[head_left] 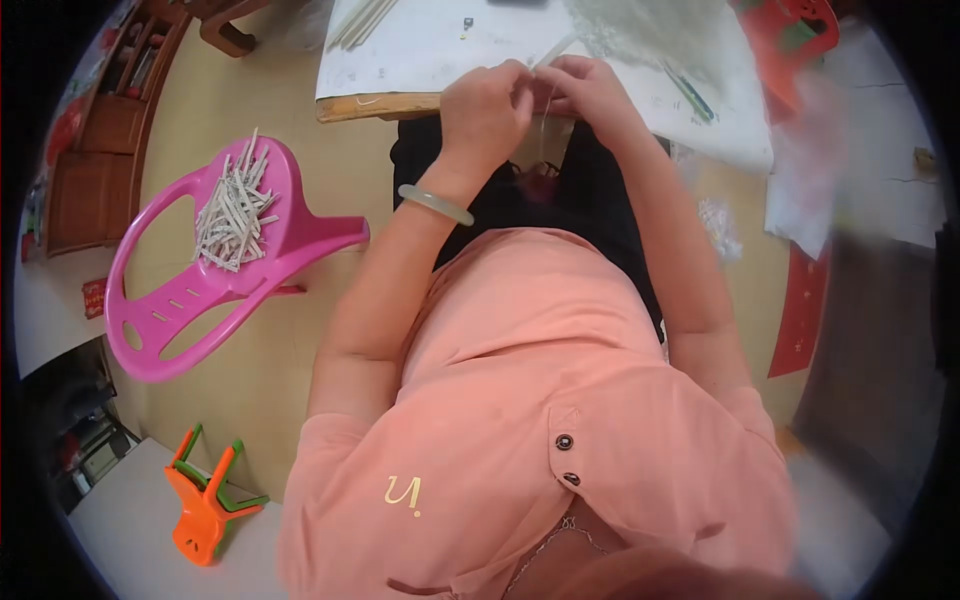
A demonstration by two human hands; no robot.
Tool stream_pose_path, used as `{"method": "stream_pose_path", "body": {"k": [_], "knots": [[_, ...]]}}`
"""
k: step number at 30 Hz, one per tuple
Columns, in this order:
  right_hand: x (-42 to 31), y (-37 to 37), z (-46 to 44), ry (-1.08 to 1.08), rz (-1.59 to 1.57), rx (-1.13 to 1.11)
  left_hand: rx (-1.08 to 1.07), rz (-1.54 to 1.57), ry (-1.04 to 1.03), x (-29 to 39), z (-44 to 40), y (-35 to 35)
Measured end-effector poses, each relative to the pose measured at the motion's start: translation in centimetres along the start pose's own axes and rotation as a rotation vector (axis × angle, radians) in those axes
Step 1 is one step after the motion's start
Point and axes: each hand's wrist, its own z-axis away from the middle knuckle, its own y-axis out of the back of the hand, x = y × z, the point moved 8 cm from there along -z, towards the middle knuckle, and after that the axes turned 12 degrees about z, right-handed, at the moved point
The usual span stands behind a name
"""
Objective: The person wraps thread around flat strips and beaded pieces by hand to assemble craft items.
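My left hand (488, 108) is closed in a pinch at the near edge of the table. Fingertips of my right hand (588, 92) are pinched close beside it. Between them is a thin pale strip (556, 50), slanting up over the tabletop. A fine pale strand (543, 130) hangs below the fingers toward my lap. The exact grip is partly hidden by the fingers. Around my left wrist sits a pale bangle (436, 204).
The white-covered table (410, 70) holds a bundle of pale strips (362, 22), a heap of translucent strands (650, 30) and green pen-like sticks (688, 92). To the left, a pink chair (280, 190) carries many short strips (236, 210). Small orange-green chairs (200, 510) stand lower left.
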Motion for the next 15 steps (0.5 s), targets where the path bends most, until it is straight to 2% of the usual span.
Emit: {"method": "stream_pose_path", "body": {"k": [2, 8, 10, 14, 15], "knots": [[1.1, 0.2, -0.6, -0.084, -0.018, 0.048, 0.023, 0.030, 0.020, -0.5, 0.2, -0.6], [1.0, 0.2, -0.4, -0.041, 0.162, 0.130, 0.025, -0.072, -0.034, 0.5, 1.5, -0.7], [0.6, 0.1, 0.0, -0.020, 0.192, 0.147, -0.009, -0.070, -0.138, 1.2, 1.6, -1.1], [1.1, 0.5, 0.2, 0.104, 0.195, 0.270, -0.056, -0.152, -0.199, 2.0, 1.8, -1.7], [0.8, 0.6, 0.5, 0.123, 0.294, 0.284, -0.054, -0.150, -0.200, 2.1, 1.8, -1.7]]}}
